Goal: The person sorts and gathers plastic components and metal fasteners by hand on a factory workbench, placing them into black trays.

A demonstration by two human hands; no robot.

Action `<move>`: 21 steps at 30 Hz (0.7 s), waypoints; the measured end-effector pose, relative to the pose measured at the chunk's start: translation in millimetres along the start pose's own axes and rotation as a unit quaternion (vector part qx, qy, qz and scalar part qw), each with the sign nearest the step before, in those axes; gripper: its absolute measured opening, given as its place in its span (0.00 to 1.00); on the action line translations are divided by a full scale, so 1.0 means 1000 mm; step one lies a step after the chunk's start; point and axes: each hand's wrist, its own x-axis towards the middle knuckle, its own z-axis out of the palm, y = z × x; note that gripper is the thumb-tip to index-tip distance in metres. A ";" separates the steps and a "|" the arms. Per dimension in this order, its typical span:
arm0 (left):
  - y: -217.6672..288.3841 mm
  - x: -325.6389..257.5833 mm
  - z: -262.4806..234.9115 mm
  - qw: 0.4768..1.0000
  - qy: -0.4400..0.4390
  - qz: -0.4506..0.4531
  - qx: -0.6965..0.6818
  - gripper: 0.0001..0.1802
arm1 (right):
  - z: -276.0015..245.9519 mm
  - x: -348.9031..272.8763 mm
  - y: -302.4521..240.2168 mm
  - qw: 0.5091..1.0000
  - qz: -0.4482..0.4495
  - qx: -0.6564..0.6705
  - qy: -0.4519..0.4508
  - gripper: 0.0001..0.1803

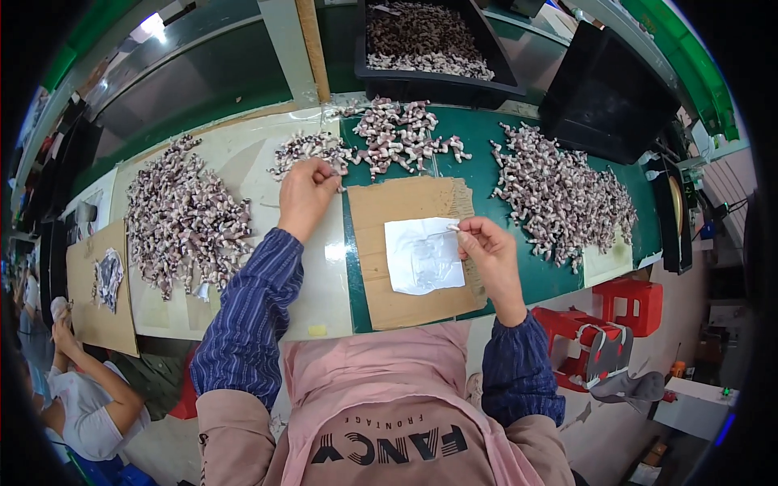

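My left hand (310,194) is over the near edge of a small pile of purple-and-white figure-like pieces (312,149). Its thumb and fingertips are pressed together, and whatever is between them is too small to make out. On the right, my right hand (493,261) pinches a small whitish piece (453,228) at the right edge of a white paper sheet (403,274). A thin line beside that piece is too fine to identify. The creased sheet lies on brown cardboard (369,279). Behind the cardboard is another group of these pieces (397,134).
Large heaps of similar pieces lie at left (186,219) and right (559,194). A black bin (494,95) filled with pieces stands at the back, beside a dark panel (604,93). Red stools (632,308) stand at right. Another person (97,389) works at far left.
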 end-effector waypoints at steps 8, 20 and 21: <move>0.058 -0.018 -0.063 0.952 -0.042 -0.056 -0.297 0.08 | 0.016 -0.029 -0.004 0.961 -0.125 -0.246 0.019 0.06; 0.068 -0.162 -0.032 0.853 -0.212 -0.167 -0.446 0.11 | 0.026 -0.054 -0.002 0.886 -0.211 -0.414 0.009 0.07; 0.068 -0.166 -0.031 0.847 -0.225 -0.182 -0.446 0.11 | 0.026 -0.055 -0.001 0.885 -0.209 -0.416 0.008 0.07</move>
